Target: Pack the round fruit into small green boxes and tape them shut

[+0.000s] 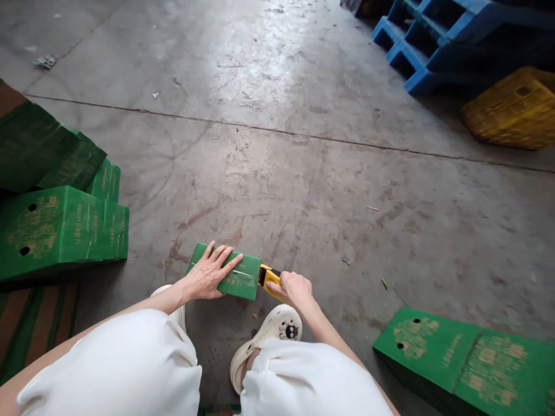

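Observation:
A small green cardboard box [245,283] with faint printing is between my feet, at the lower middle of the view. My left hand [211,271] lies across its top, palm down, with the fingers stretched out and spread. My right hand [295,289] is closed around the handle of a yellow-and-black hand tool [263,275]. The head of that tool is at the right end of the box, touching or almost touching it. Its exact kind is hard to make out, as my fingers cover part of it.
Green printed cartons [93,228] are piled at the left. Another green carton [455,352] lies at the lower right. Blue pallets [427,43] and a yellow crate [511,110] stand at the upper right. My white clogs [262,335] flank the box on the concrete floor [277,190].

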Demonstrator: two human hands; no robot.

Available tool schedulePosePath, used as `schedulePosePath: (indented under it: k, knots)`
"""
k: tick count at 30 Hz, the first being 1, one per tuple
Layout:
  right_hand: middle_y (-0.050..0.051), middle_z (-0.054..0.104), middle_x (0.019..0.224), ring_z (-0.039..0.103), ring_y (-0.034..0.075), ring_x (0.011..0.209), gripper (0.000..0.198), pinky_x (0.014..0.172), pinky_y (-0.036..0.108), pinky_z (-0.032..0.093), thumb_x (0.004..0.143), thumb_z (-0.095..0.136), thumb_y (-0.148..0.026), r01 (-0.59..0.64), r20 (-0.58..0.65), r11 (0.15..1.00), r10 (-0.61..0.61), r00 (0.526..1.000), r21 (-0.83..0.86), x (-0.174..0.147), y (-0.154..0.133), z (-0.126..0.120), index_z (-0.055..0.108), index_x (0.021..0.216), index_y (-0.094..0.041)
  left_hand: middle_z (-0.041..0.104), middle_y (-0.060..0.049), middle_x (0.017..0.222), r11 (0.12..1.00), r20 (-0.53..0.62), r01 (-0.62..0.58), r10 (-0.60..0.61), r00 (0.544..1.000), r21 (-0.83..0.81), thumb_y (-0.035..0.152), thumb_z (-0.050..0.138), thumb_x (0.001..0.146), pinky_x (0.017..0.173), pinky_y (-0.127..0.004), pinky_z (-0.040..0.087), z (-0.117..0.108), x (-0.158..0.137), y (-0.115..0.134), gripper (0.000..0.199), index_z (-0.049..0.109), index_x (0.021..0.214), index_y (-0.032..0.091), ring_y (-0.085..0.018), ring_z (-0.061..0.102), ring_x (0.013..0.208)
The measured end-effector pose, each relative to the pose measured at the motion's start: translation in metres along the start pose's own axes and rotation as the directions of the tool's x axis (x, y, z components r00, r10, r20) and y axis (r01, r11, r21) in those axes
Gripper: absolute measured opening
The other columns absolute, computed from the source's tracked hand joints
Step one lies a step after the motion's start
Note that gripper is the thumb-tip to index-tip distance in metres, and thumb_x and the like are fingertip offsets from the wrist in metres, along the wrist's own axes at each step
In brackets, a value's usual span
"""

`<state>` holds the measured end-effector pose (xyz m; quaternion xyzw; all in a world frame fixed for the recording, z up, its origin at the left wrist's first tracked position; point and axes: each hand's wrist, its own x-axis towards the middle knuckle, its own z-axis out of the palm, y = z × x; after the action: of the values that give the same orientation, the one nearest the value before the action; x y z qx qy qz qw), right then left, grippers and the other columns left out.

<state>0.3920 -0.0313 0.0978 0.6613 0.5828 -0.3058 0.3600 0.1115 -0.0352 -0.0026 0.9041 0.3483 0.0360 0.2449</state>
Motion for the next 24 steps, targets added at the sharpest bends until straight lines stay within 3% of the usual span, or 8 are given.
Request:
schedulePosePath:
  k: [4, 7, 12, 14, 17, 20, 22, 24]
  knots:
    - [0.021, 0.078, 0.108, 0.074, 0.033, 0.103, 0.052, 0.076, 0.034, 0.047, 0.098, 0.053, -0.063, -0.068, -0.048, 0.992, 0.074, 0.996, 0.106, 0.011, 0.016, 0.008, 0.075, 0.104, -0.016, 0.041, -0.024, 0.154, 0.963, -0.001, 0.268, -0.268, 0.963, -0.035, 0.051, 0.084, 0.067, 0.119, -0.059, 0.027, -0.004, 0.003, 0.001, 0.119, 0.028, 0.168, 0.022, -0.046, 0.037, 0.143]
    - [0.013, 0.076, 0.093, 0.070, 0.028, 0.086, 0.054, 0.066, 0.031, 0.040, 0.097, 0.049, -0.070, -0.056, -0.147, 0.966, 0.096, 0.985, 0.253, 0.011, 0.035, -0.002, 0.068, 0.089, -0.020, 0.044, -0.025, 0.149, 0.804, -0.050, 0.581, -0.590, 0.806, -0.127, 0.064, 0.074, 0.079, 0.109, -0.061, 0.036, -0.007, 0.004, -0.002, 0.111, 0.025, 0.169, 0.021, -0.045, 0.043, 0.136]
    - [0.002, 0.062, 0.072, 0.056, 0.018, 0.068, 0.053, 0.059, 0.027, 0.035, 0.090, 0.054, -0.071, 0.184, -0.180, 0.822, -0.101, 0.978, 0.539, 0.002, 0.031, -0.039, 0.058, 0.076, -0.020, 0.044, -0.018, 0.157, 0.781, -0.150, 0.526, -0.596, 0.789, -0.337, 0.060, 0.069, 0.087, 0.112, -0.060, 0.036, -0.030, 0.005, -0.022, 0.088, 0.040, 0.163, 0.028, -0.041, 0.045, 0.139]
    - [0.001, 0.062, 0.073, 0.054, 0.017, 0.067, 0.050, 0.057, 0.026, 0.035, 0.089, 0.058, -0.069, 0.269, -0.134, 0.737, -0.238, 0.962, 0.620, -0.002, 0.016, -0.051, 0.061, 0.080, -0.020, 0.053, -0.018, 0.150, 0.698, -0.186, 0.488, -0.653, 0.734, -0.523, 0.058, 0.064, 0.091, 0.110, -0.055, 0.041, -0.041, 0.005, -0.030, 0.072, 0.054, 0.153, 0.024, -0.037, 0.053, 0.133]
    - [0.000, 0.059, 0.073, 0.050, 0.015, 0.065, 0.048, 0.055, 0.026, 0.031, 0.087, 0.063, -0.067, 0.355, -0.090, 0.695, -0.388, 0.917, 0.626, -0.006, -0.008, -0.058, 0.061, 0.081, -0.020, 0.071, -0.016, 0.115, 0.266, 0.110, 0.406, -0.706, 0.699, -0.874, 0.067, 0.058, 0.094, 0.092, -0.042, 0.055, -0.054, 0.002, -0.035, 0.062, 0.072, 0.125, 0.016, -0.026, 0.069, 0.100]
    - [-0.002, 0.055, 0.071, 0.045, 0.013, 0.063, 0.045, 0.054, 0.026, 0.028, 0.088, 0.064, -0.063, 0.423, -0.078, 0.696, -0.470, 0.879, 0.580, -0.007, -0.028, -0.056, 0.057, 0.077, -0.020, 0.075, -0.014, 0.101, -0.278, 0.487, 0.402, -0.417, 0.768, -0.872, 0.073, 0.067, 0.087, 0.078, -0.033, 0.057, -0.059, -0.005, -0.032, 0.064, 0.076, 0.109, 0.013, -0.021, 0.071, 0.087]
    - [-0.002, 0.053, 0.070, 0.044, 0.012, 0.063, 0.043, 0.054, 0.026, 0.027, 0.088, 0.066, -0.060, 0.460, -0.081, 0.698, -0.503, 0.860, 0.550, -0.007, -0.036, -0.052, 0.055, 0.075, -0.020, 0.075, -0.012, 0.101, -0.439, 0.564, 0.428, -0.247, 0.788, -0.790, 0.066, 0.081, 0.080, 0.076, -0.029, 0.057, -0.059, -0.010, -0.029, 0.059, 0.076, 0.107, 0.014, -0.018, 0.071, 0.086]
    - [-0.002, 0.052, 0.070, 0.044, 0.012, 0.063, 0.044, 0.055, 0.027, 0.027, 0.088, 0.066, -0.059, 0.472, -0.079, 0.707, -0.512, 0.855, 0.527, -0.008, -0.041, -0.048, 0.054, 0.074, -0.020, 0.075, -0.008, 0.096, -0.499, 0.582, 0.427, -0.209, 0.786, -0.755, 0.056, 0.092, 0.071, 0.075, -0.029, 0.057, -0.056, -0.014, -0.028, 0.053, 0.076, 0.102, 0.016, -0.016, 0.070, 0.082]
